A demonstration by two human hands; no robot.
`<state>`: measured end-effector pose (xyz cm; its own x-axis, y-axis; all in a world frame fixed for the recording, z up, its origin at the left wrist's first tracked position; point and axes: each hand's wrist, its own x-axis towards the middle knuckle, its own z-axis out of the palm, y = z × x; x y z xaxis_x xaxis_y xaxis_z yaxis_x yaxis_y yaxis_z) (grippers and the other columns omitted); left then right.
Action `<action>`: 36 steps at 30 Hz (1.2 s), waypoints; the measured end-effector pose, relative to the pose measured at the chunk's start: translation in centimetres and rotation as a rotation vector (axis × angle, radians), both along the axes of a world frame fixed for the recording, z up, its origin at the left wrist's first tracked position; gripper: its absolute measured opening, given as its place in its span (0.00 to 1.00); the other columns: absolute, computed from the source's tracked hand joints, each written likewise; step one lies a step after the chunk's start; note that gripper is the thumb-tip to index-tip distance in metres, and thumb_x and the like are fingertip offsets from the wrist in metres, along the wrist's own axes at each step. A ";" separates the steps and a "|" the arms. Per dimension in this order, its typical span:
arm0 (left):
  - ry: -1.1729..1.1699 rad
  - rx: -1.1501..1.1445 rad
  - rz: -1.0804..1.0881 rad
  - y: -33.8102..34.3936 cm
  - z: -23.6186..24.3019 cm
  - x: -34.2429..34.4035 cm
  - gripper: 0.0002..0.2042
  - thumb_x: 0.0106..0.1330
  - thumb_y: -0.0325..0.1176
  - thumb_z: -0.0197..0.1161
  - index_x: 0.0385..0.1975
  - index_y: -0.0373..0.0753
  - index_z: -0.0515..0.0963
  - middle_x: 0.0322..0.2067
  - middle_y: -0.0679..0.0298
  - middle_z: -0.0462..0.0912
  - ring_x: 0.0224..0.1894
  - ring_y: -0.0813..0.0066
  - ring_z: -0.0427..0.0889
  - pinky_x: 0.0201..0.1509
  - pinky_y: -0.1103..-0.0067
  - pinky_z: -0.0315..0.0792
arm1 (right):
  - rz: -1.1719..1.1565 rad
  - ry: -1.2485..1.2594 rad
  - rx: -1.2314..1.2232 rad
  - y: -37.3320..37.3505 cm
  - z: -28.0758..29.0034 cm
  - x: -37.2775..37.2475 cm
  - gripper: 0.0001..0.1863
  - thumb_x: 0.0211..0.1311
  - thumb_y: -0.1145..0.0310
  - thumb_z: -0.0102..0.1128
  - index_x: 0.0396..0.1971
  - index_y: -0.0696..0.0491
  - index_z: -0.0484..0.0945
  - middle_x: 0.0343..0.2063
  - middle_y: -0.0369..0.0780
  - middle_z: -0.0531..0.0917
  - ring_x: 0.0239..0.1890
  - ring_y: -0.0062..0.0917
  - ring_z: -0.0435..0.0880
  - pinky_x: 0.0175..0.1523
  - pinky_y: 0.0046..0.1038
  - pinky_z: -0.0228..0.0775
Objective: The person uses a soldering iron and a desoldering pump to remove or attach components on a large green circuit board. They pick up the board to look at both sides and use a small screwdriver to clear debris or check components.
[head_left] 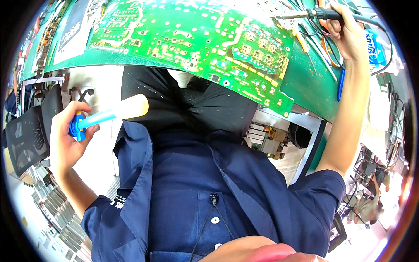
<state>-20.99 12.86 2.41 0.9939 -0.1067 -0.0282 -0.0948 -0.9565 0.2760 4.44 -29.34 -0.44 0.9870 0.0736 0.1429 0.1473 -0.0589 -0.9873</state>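
Observation:
My left hand (69,139) is raised off the table's near edge at the left, its fingers wrapped round a blue and yellow desoldering pump (104,117). The pump's pale yellow end points right, over my lap. At the upper right, my right hand (350,37) grips a soldering iron (325,14) by its dark handle. The iron's metal tip points left, above the far right part of a large green circuit board (170,54); whether it touches is hard to tell in the glare. The board's near right corner sticks out past the table edge.
The green table (312,94) carries pliers (302,41), a blue pen-like stick (341,85) and cables beside the board. A blue packet (374,48) lies beyond my right forearm. A black mesh chair (28,139) stands at the left. Boxed parts (268,139) sit below the table.

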 end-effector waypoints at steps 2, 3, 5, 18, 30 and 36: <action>0.040 -0.034 0.048 -0.2 -0.2 0.0 0.15 0.48 0.30 0.70 0.34 0.38 0.73 0.22 0.62 0.70 0.25 0.67 0.68 0.33 0.77 0.65 | 0.016 0.016 -0.018 0.3 0.4 0.1 0.15 0.60 0.65 0.53 0.17 0.56 0.73 0.07 0.34 0.69 0.08 0.17 0.66 0.14 0.18 0.55; 0.057 -0.055 0.065 -0.2 -0.2 0.2 0.15 0.48 0.30 0.70 0.34 0.38 0.73 0.22 0.62 0.70 0.25 0.66 0.68 0.34 0.77 0.65 | 0.074 0.143 0.194 -2.1 -0.9 2.0 0.15 0.60 0.65 0.53 0.17 0.56 0.73 0.07 0.34 0.69 0.08 0.18 0.65 0.14 0.18 0.55; 0.020 -0.005 0.020 -0.2 -0.3 0.7 0.15 0.48 0.32 0.71 0.34 0.39 0.73 0.23 0.63 0.70 0.27 0.67 0.69 0.36 0.77 0.64 | 0.132 0.301 0.486 -7.8 -3.9 5.9 0.15 0.60 0.64 0.53 0.16 0.56 0.73 0.07 0.33 0.69 0.08 0.18 0.65 0.14 0.18 0.55; -0.037 -0.059 0.053 -0.9 0.5 1.8 0.15 0.46 0.28 0.68 0.35 0.37 0.73 0.25 0.64 0.72 0.28 0.74 0.70 0.35 0.81 0.63 | 0.039 0.066 0.413 -1.5 0.7 1.6 0.16 0.61 0.61 0.55 0.16 0.52 0.72 0.06 0.32 0.66 0.08 0.18 0.65 0.13 0.17 0.52; -0.478 -0.042 -0.242 -6.5 1.0 10.0 0.13 0.51 0.31 0.68 0.30 0.38 0.70 0.20 0.58 0.69 0.23 0.59 0.72 0.27 0.73 0.64 | 0.204 -0.365 0.223 4.6 4.7 -6.1 0.28 0.71 0.51 0.37 0.63 0.54 0.52 0.56 0.63 0.66 0.54 0.47 0.75 0.54 0.34 0.71; -0.511 0.075 -0.370 -10.9 2.4 11.4 0.16 0.48 0.30 0.68 0.36 0.40 0.71 0.27 0.56 0.77 0.34 0.52 0.78 0.37 0.66 0.70 | 0.553 -0.298 0.472 6.9 4.6 -10.1 0.44 0.61 0.31 0.29 0.60 0.56 0.59 0.58 0.68 0.60 0.61 0.61 0.62 0.64 0.50 0.57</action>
